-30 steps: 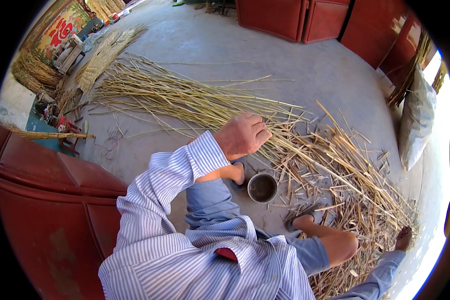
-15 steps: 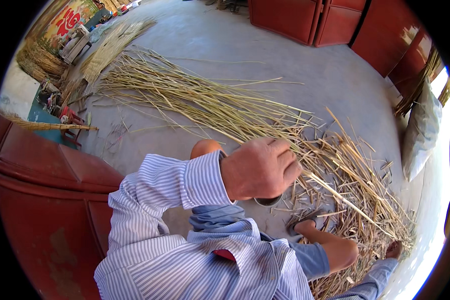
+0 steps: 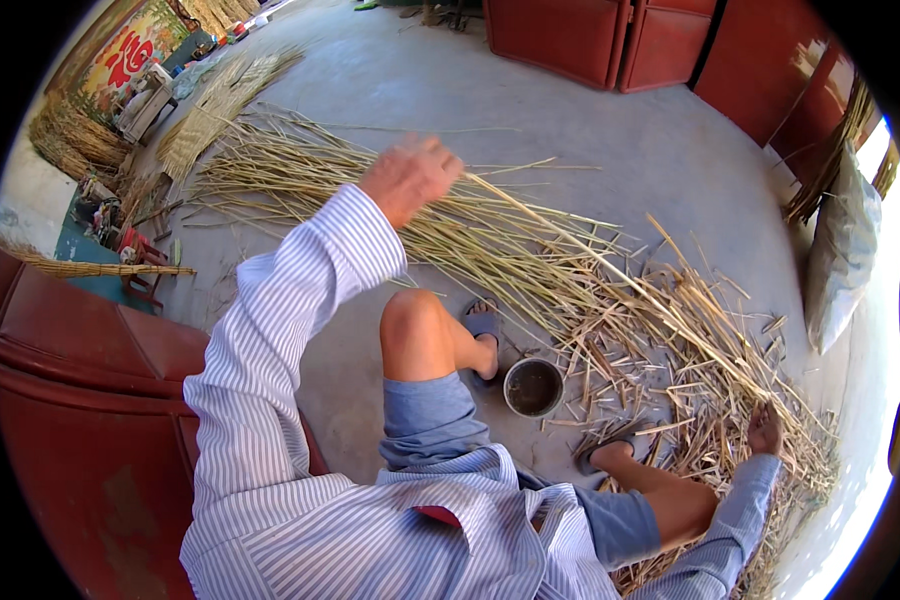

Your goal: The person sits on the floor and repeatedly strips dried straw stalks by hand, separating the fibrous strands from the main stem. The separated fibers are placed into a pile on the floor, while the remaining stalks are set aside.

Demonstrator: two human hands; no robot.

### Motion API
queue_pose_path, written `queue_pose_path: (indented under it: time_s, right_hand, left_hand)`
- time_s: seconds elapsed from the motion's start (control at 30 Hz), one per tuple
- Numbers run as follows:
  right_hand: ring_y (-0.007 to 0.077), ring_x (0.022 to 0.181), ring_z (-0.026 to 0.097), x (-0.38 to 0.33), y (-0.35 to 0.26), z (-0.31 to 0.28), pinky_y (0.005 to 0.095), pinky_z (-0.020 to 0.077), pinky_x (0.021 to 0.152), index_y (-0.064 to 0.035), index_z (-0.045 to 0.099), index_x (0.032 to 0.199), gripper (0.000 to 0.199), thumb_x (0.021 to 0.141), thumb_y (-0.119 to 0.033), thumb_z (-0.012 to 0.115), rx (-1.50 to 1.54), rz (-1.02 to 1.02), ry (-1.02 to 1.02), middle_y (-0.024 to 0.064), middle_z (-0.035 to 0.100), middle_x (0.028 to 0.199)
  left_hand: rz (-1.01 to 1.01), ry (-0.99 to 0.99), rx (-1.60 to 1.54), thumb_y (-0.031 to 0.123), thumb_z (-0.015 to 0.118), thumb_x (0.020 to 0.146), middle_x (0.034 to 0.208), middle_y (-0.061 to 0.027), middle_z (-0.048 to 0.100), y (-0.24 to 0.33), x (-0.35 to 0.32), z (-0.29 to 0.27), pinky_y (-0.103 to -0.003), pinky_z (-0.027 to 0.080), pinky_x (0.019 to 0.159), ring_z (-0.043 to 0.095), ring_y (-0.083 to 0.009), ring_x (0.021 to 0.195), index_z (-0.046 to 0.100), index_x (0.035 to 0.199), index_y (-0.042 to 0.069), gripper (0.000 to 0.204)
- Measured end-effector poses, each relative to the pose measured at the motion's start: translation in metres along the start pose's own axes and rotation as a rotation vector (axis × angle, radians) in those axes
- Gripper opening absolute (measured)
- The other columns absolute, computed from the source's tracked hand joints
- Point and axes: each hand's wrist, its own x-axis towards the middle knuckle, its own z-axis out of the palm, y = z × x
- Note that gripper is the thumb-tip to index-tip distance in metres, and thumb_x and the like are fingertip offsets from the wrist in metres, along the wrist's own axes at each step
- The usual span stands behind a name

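My left hand (image 3: 410,180), slightly blurred, is raised over the far side of the stalk heap. Its fingers are closed round the end of a long pale stalk (image 3: 570,246), which slants down to the right. My right hand (image 3: 765,430) is low at the far right, by dry husks and near the stalk's other end. Its fingers look curled, small and in shade; what they hold cannot be made out. Below the stalk lies a heap of greenish-yellow stalks (image 3: 310,180), spread across the floor. Broken straw and husks (image 3: 700,400) cover the ground between my right hand and my leg.
A round container with dark contents (image 3: 533,388) stands between my sandalled feet. A red metal panel (image 3: 90,420) is close on my left, with red doors (image 3: 560,40) at the back. A pale sack (image 3: 842,255) leans at the right. Bundled stalks (image 3: 80,140) stand far left.
My left hand has moved up and left with the stalk's end, uncovering the round container and my left foot. My right hand has shifted slightly left and up.
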Motion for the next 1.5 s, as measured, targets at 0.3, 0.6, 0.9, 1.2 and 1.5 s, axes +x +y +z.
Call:
queue_pose_path:
  time_s: [0.3,0.6,0.9,1.2,1.5]
  right_hand:
    - [0.021,0.087,0.068,-0.072,0.263,0.422,0.0272,0.0588,0.072,-0.0014,0.059,0.099,0.01,0.094,-0.009,0.061,0.028,0.258,-0.465,0.0095,0.067,0.093]
    - [0.0155,0.075,0.066,-0.018,0.342,0.354,0.0258,0.0538,0.062,-0.0013,0.061,0.11,0.023,0.093,-0.016,0.06,-0.519,0.165,-0.344,0.01,0.069,0.093]
    - [0.0164,0.065,0.067,0.049,0.317,0.158,0.0253,0.0507,0.051,0.0032,0.063,0.102,0.019,0.088,-0.006,0.054,-0.338,0.034,0.359,0.0111,0.069,0.082]
    - [0.0151,0.067,0.067,0.102,0.284,0.148,0.0257,0.0498,0.054,0.0038,0.061,0.107,0.023,0.089,-0.011,0.058,-0.336,-0.058,0.364,0.0107,0.069,0.086]
    - [0.0406,0.087,0.065,0.168,0.237,0.163,0.0473,0.0501,0.078,-0.0088,0.056,0.128,0.054,0.086,-0.042,0.064,-0.977,-0.345,0.543,0.0193,0.069,0.09]
  left_hand:
    - [0.03,0.063,-0.568,0.022,0.056,0.075,0.078,-0.007,0.058,0.136,0.035,0.042,-0.039,0.044,0.073,0.056,-0.0244,0.08,0.059,0.08,0.007,0.016]
    - [0.329,-0.413,-0.788,0.014,0.066,0.068,0.07,-0.009,0.064,0.289,0.006,0.145,-0.042,0.05,0.062,0.065,-0.028,0.072,0.065,0.074,0.009,0.008]
    - [0.453,-0.792,-0.981,0.012,0.067,0.073,0.088,-0.0144,0.06,0.438,-0.062,0.19,-0.045,0.051,0.068,0.064,-0.0326,0.082,0.056,0.092,0.007,0.022]
    - [0.453,-0.877,-0.761,0.013,0.077,0.066,0.098,-0.0133,0.059,0.462,-0.059,0.224,-0.04,0.054,0.068,0.065,-0.0279,0.084,0.057,0.102,0.004,0.042]
    - [0.519,-1.011,-0.552,0.011,0.065,0.082,0.101,-0.0117,0.064,0.504,-0.057,0.247,-0.036,0.054,0.069,0.066,-0.0252,0.087,0.064,0.107,0.007,0.025]
